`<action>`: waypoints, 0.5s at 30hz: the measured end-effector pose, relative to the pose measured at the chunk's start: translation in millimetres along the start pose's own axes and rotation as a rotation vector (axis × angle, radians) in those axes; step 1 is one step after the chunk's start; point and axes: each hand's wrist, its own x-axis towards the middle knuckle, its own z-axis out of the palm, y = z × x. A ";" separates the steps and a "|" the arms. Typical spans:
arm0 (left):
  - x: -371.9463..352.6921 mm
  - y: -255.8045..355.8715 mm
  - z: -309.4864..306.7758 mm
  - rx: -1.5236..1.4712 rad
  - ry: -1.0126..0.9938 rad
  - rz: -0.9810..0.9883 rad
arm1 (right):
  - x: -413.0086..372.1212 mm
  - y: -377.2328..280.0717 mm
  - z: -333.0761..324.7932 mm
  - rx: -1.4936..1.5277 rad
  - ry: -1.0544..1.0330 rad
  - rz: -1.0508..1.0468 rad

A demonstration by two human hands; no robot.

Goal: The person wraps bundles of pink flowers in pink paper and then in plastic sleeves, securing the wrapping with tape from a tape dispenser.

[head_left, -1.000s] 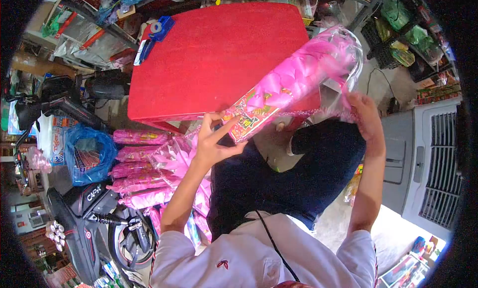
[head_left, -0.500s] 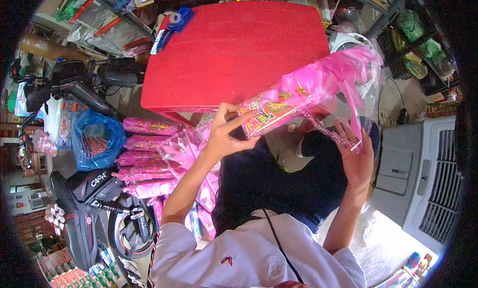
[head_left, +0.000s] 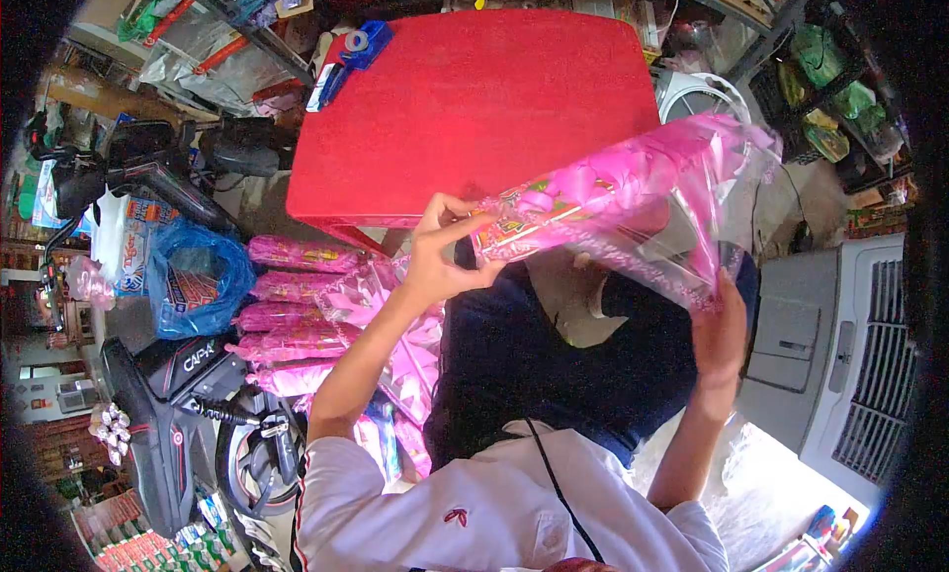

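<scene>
A long pink package (head_left: pixel 623 181) in clear cellophane, with pink ribbon and printed panels, is held slantwise in front of the red table. My left hand (head_left: pixel 445 251) grips its narrow left end between thumb and fingers. At the right, my right hand (head_left: pixel 720 320) is closed on the lower edge of the loose cellophane, where it flares out; the fingertips are partly hidden. Several similar pink packages (head_left: pixel 297 315) lie stacked to the left of my left forearm, some with ribbon bows.
The red table (head_left: pixel 474 107) carries a blue tape dispenser (head_left: pixel 366 46) at its far left corner. A blue plastic bag (head_left: pixel 198 275) and a black motorbike (head_left: pixel 168 394) stand at the left. A grey air cooler (head_left: pixel 840 345) is at the right, with a white fan (head_left: pixel 702 95) behind the package.
The package has turned about its length, so its printed label faces me less. My right hand has moved slightly down and right, its fingers now closed on the wrap's edge.
</scene>
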 end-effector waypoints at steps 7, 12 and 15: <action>-16.3 -6.0 -14.5 -0.355 -0.019 -0.264 | 9.9 44.5 19.0 0.336 -0.086 0.190; -34.6 0.1 -29.6 -0.535 -0.025 -0.572 | 5.1 56.4 42.3 0.477 -0.256 0.201; -43.9 6.3 -35.9 -0.689 -0.016 -0.800 | 10.5 61.7 52.5 0.496 -0.302 0.186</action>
